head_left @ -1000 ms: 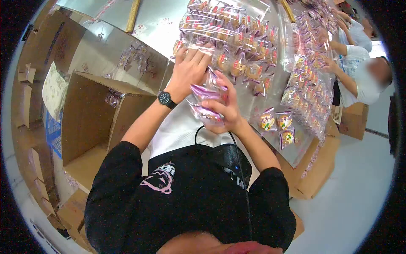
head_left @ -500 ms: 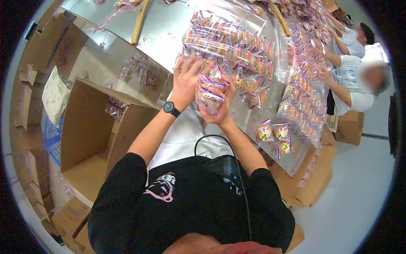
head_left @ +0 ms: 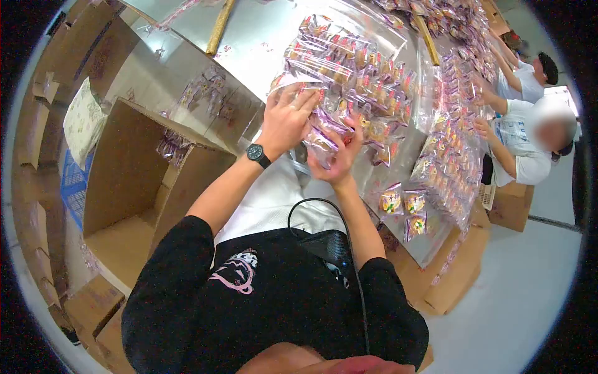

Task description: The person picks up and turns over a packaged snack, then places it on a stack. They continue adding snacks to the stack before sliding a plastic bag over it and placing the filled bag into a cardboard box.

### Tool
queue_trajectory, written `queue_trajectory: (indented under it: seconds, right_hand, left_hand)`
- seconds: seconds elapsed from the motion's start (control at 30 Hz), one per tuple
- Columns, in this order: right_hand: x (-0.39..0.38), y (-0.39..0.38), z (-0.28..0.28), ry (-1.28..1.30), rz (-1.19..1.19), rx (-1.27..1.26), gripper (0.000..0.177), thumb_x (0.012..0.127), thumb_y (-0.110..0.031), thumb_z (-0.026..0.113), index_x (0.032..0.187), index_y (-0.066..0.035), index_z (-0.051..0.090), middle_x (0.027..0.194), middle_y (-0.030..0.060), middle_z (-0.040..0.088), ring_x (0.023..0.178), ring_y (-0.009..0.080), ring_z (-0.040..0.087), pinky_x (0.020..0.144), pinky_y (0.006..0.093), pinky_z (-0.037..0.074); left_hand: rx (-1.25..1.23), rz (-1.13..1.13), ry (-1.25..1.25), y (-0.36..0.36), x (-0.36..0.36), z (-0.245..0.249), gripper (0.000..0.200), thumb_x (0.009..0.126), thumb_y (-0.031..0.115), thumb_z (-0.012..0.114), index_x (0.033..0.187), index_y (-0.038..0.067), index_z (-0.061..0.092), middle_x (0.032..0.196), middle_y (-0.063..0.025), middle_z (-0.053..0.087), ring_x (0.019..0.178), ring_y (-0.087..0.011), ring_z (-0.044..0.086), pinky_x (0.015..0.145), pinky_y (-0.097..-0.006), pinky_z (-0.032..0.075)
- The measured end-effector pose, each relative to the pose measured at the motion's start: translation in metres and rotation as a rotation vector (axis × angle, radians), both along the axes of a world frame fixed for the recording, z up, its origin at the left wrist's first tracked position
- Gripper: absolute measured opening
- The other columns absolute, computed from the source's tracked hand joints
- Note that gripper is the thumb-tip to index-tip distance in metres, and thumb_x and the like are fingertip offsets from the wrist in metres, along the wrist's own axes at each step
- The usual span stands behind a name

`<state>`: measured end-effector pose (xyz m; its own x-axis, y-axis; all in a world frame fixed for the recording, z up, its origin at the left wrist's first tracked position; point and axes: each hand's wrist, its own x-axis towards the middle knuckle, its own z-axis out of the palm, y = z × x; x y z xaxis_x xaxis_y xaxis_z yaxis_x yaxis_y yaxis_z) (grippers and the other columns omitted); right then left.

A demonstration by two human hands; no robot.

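Several wrapped pastries in clear film with purple edges are between my hands at the table's near edge. My left hand, with a black watch at the wrist, lies over their left side, fingers curved onto the film. From the right, my right hand wraps round the lower packets. Rows of wrapped pastries lie under clear plastic just beyond my hands. Three separate packets with yellow and green contents rest near the table corner.
A large open cardboard box stands at the left beside a blue crate. More packets cover the metal table on the right. Two co-workers in white are across it. Wooden strips lie on the table.
The view has shifted slightly. My hands and the held packets have moved a little toward the rows, and my right hand's fingers reach further over the packets.
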<state>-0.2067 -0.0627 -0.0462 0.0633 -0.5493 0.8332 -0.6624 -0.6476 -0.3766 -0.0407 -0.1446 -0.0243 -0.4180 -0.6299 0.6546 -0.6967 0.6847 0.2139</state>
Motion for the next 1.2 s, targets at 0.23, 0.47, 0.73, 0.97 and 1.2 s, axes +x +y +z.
queue_trajectory:
  seconds: [0.23, 0.47, 0.73, 0.97, 1.2]
  right_hand:
    - [-0.003, -0.001, 0.005, 0.017, 0.0, 0.088, 0.065, 0.072, -0.02, 0.085, 0.132, -0.009, 0.063, 0.151, 0.0266, 0.037, 0.145, 0.0531, 0.036, 0.118, 0.062, 0.033]
    - [0.004, 0.032, 0.023, 0.121, -0.11, 0.173, 0.061, 0.071, -0.024, 0.087, 0.128, -0.015, 0.068, 0.146, 0.0224, 0.045, 0.144, 0.0526, 0.036, 0.115, 0.0612, 0.034]
    - [0.004, 0.056, 0.035, 0.209, -0.37, 0.421, 0.06, 0.078, -0.031, 0.086, 0.125, -0.001, 0.064, 0.142, 0.0231, 0.049, 0.14, 0.0487, 0.037, 0.115, 0.0598, 0.031]
    - [0.009, 0.046, 0.033, 0.484, -0.676, 0.392, 0.069, 0.081, -0.038, 0.084, 0.139, -0.008, 0.065, 0.156, 0.0236, 0.043, 0.151, 0.0515, 0.026, 0.12, 0.0715, 0.017]
    - [-0.011, 0.029, 0.0, 0.468, -0.459, 0.045, 0.053, 0.085, -0.046, 0.08, 0.131, -0.022, 0.071, 0.146, 0.0045, 0.061, 0.144, 0.0298, 0.048, 0.117, 0.071, 0.024]
  left_hand:
    - [0.011, -0.005, -0.005, 0.0, -0.003, -0.011, 0.048, 0.089, 0.021, 0.064, 0.136, 0.016, 0.068, 0.136, -0.0012, 0.068, 0.132, -0.0282, 0.058, 0.123, -0.0537, 0.027]
    - [0.048, 0.003, -0.058, 0.003, -0.003, 0.0, 0.051, 0.09, 0.024, 0.068, 0.14, 0.02, 0.065, 0.138, 0.0002, 0.064, 0.138, -0.0261, 0.051, 0.123, -0.0567, 0.024]
    - [0.093, -0.036, -0.022, 0.001, -0.009, -0.002, 0.047, 0.09, 0.022, 0.075, 0.136, 0.024, 0.067, 0.141, 0.0025, 0.062, 0.142, -0.0251, 0.05, 0.124, -0.0577, 0.016]
    - [0.103, -0.046, 0.041, 0.002, -0.009, -0.004, 0.049, 0.086, 0.018, 0.076, 0.135, 0.02, 0.068, 0.141, 0.0031, 0.066, 0.14, -0.0222, 0.053, 0.127, -0.0579, 0.016]
    - [0.136, -0.07, 0.099, 0.004, -0.006, -0.001, 0.049, 0.082, 0.011, 0.075, 0.131, 0.017, 0.071, 0.142, 0.003, 0.067, 0.14, -0.0223, 0.054, 0.127, -0.0559, 0.017]
